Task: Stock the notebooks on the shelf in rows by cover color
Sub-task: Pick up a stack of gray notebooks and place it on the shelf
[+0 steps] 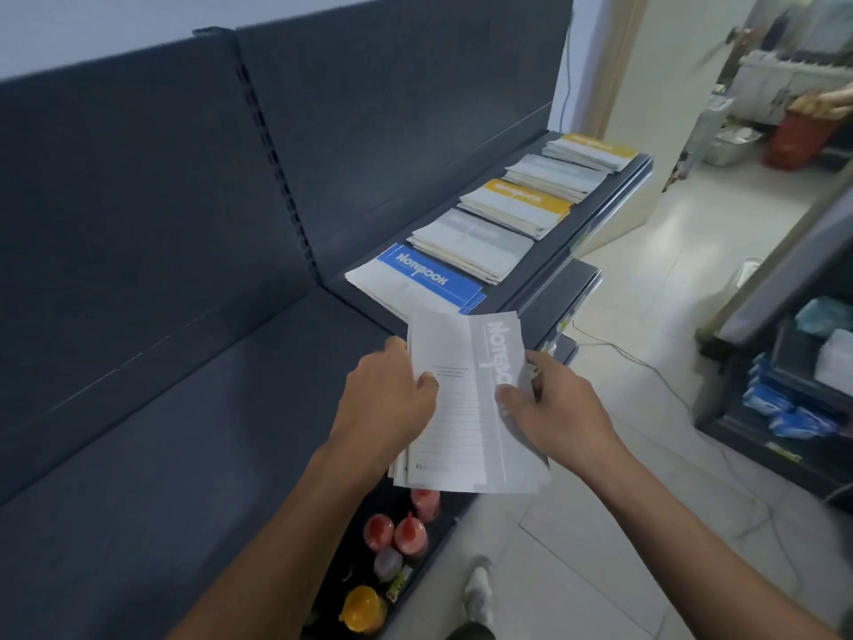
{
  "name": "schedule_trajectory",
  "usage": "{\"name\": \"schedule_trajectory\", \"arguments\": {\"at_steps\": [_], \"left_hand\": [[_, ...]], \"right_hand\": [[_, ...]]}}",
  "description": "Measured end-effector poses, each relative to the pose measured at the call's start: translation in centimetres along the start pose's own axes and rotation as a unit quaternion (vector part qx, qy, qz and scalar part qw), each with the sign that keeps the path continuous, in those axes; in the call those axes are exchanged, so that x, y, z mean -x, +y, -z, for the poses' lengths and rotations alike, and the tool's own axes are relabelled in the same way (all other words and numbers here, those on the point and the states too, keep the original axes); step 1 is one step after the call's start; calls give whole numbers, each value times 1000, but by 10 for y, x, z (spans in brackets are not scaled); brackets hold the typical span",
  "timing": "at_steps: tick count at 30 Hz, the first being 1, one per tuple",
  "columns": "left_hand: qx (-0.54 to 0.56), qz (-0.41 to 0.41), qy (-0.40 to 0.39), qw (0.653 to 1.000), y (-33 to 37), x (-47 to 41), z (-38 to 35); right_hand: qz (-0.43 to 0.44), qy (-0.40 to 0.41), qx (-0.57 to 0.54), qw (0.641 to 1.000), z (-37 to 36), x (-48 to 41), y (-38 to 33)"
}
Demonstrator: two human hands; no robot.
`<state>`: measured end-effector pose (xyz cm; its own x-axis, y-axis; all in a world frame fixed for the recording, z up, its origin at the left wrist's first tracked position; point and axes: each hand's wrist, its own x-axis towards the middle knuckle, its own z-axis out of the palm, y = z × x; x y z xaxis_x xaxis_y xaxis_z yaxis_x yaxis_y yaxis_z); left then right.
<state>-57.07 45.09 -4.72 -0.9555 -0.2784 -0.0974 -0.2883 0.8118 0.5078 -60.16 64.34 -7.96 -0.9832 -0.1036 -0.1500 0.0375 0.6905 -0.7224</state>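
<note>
I hold a stack of grey-covered notebooks (466, 408) in front of me, just off the front edge of the dark shelf (194, 455). My left hand (392, 399) grips its left side and my right hand (549, 408) grips its right side, thumbs on top. Further right on the shelf lie piles in a row: a blue notebook pile (429, 274), a grey pile (475, 244), a yellow pile (521, 205), another grey pile (554, 175) and a far yellow pile (593, 150).
A lower shelf below my hands carries red-capped bottles (401, 531) and a yellow-capped one (362, 609). A dark rack with blue packets (784, 408) stands at right. A cable (646, 367) trails on the tiled floor. My shoe (477, 588) shows below.
</note>
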Motion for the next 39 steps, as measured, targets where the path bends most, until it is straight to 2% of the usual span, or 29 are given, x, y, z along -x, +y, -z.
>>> {"name": "schedule_trajectory", "arguments": {"at_steps": [11,20,27,30,39], "left_hand": [[-28,-38,-13,999,87,-131,-53],[-22,-17,1,1000,150,-194,-81],[-1,81,37,996,195,-221,-108],[25,129,80,988,206,-223,-115],[41,256,157,953,202,-230,-112]], "right_hand": [[-20,18,18,999,67,-121,44],[7,-2,7,1000,114,-212,79],[79,-57,54,994,150,-289,101],[107,-97,66,987,160,-314,100],[211,-205,75,953,141,-374,67]]}}
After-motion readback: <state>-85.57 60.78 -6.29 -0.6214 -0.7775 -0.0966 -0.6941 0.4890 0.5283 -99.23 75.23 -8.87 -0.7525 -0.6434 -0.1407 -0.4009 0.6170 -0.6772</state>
